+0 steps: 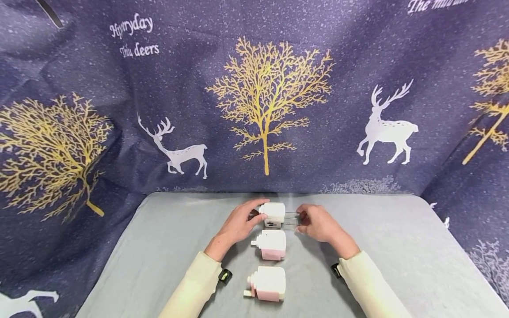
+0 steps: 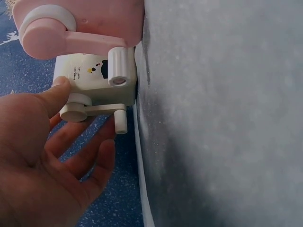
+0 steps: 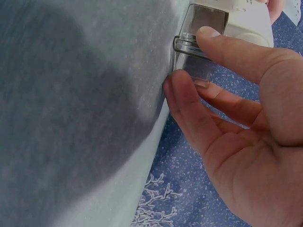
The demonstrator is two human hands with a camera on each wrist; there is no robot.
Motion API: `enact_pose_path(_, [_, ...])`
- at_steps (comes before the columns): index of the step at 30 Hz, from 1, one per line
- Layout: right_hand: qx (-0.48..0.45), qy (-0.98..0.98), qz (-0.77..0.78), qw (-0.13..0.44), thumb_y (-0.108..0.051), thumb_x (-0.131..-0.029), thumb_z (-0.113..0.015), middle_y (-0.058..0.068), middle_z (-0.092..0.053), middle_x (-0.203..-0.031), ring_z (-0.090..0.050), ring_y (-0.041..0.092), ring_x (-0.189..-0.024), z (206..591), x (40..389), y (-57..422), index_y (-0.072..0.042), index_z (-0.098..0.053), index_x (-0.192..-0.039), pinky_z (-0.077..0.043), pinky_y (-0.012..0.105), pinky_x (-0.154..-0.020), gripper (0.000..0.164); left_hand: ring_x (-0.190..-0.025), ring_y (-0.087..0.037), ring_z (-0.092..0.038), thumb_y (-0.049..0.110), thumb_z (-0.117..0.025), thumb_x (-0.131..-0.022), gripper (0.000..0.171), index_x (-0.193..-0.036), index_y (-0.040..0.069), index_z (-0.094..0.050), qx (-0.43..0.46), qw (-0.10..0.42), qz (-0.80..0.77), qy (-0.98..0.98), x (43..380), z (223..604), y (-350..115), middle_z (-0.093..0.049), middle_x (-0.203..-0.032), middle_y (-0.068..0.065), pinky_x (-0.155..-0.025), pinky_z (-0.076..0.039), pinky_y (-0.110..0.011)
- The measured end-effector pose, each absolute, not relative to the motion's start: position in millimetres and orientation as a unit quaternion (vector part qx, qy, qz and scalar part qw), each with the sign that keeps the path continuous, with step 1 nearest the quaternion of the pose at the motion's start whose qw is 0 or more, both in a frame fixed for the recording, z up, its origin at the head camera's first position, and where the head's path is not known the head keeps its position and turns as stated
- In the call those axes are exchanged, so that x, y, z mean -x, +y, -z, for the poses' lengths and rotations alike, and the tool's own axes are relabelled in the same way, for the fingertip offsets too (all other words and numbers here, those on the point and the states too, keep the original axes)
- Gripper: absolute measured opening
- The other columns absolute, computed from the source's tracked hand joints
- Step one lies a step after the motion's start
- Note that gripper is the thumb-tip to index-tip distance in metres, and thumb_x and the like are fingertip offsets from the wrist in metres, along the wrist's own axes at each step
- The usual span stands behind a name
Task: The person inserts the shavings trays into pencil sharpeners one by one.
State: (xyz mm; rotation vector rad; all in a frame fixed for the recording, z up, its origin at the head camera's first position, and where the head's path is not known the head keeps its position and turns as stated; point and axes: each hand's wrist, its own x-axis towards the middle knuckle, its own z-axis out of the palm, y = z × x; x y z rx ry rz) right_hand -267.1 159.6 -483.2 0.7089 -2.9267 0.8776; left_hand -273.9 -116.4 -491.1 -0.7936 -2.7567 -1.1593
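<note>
- Both arms wore long cream sleeves — soft, plain, ending at the wrists.
- The left hand (image 1: pixel 238 224) and right hand (image 1: pixel 318 224) were bare.
- A small black device sat at each cuff — strapped underneath.

A desk (image 1: pixel 397 247) under a plain grey cloth carries three small white boxes in a row: one all white (image 1: pixel 274 214), two pink-based (image 1: pixel 271 244) (image 1: pixel 268 283).
</note>
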Motion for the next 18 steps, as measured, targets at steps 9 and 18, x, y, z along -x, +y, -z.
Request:
enact_pose_path(9, [-0.232,-0.931,-0.283,0.012,-0.014,-0.07,-0.084,0.004,-0.066,-0.09,-0.06,0.017,-0.081,484.5,269.0,157.6,0.001,-0.064,-0.109,-0.053,0.039,-0.079,0.046,-0.099,-0.009,-0.06,0.035,-0.061,-0.095,0.051,-0.145,0.029,-0.049,0.257,0.027,0.375,-0.89,273.8,491.0,-116.0,-0.053,-0.136,0.008,-0.085,-0.052,-0.032])
enact_pose_path(18, [-0.229,-0.93,-0.287,0.005,-0.014,-0.071,-0.083,0.005,-0.066,-0.091,-0.06,0.015,-0.08,485.5,269.2,156.9,0.003,-0.063,-0.112,-0.053,0.038,-0.08,0.049,-0.098,-0.006,-0.06,0.038,-0.06,-0.095,0.05,-0.144,0.038,-0.046,0.256,0.031,0.373,-0.891,275.4,494.0,-116.4,-0.054,-0.134,0.01,-0.085,-0.052,-0.03])
